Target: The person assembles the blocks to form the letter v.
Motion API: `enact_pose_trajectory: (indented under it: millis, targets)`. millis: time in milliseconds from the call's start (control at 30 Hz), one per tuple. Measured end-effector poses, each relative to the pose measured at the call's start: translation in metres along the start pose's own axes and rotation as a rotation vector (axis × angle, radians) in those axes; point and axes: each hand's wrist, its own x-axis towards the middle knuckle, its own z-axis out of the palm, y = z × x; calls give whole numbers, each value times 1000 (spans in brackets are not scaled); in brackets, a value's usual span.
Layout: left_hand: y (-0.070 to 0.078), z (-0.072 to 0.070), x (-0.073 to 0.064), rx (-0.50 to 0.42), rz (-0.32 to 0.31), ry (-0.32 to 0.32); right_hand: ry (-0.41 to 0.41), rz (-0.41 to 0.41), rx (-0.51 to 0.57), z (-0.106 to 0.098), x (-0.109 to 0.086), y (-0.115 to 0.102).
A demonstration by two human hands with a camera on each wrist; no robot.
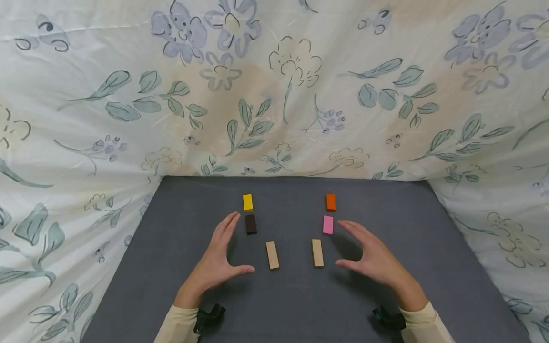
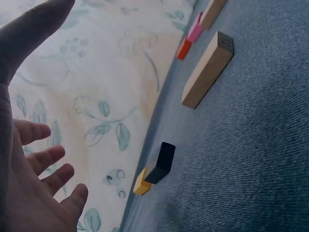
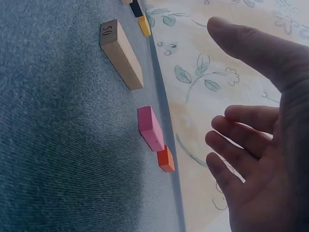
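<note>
My left hand hovers over the left side of the table, fingers extended and thumb spread, holding nothing. Its fingertips are near a black block, with a yellow block just behind that one. To the right of the thumb lies a plain wooden block. My right hand mirrors it on the other side, thumb apart from the fingers and nothing in its grasp. Nearest to it are a pink block and a second wooden block, whose end reads "50" in the right wrist view. An orange block lies behind the pink one.
The blocks lie in two columns on a dark grey tabletop. A floral cloth hangs along the back edge and both sides. Black wrist cameras are strapped below both hands, by the cream sleeves.
</note>
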Motion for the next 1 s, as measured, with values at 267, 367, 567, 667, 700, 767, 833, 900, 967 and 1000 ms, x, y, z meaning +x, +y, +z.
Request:
enact_pose_trajectory:
  millis: [267,367,567,667,700,767,833,900,967,1000]
  targets:
    - [0,5,-1,-31,-40,-33,-29,-7,19,7,4,3]
    - [1,7,0,-30,-49,-46,-33,-17,24,10,5,4]
    - [2,10,2,-37,-58,-68,-57,-30,32,14,9,6]
    - [3,12,5,-46,-73,-85,-67,-23,32,16,10,6]
    - [3,14,5,-45,-77,-91,-68,-23,30,16,10,7]
    - [3,16,6,-48,-92,-103,-68,-25,28,17,11,7]
    - [3,18,7,-55,-108,-115,-70,-28,30,18,11,8]
    - [4,21,6,-60,-125,-132,-72,-32,35,19,11,9]
    - [4,25,6,-67,-135,-144,-73,-34,38,20,11,10]
    - [4,26,5,-69,-136,-147,-74,-34,41,21,10,11]
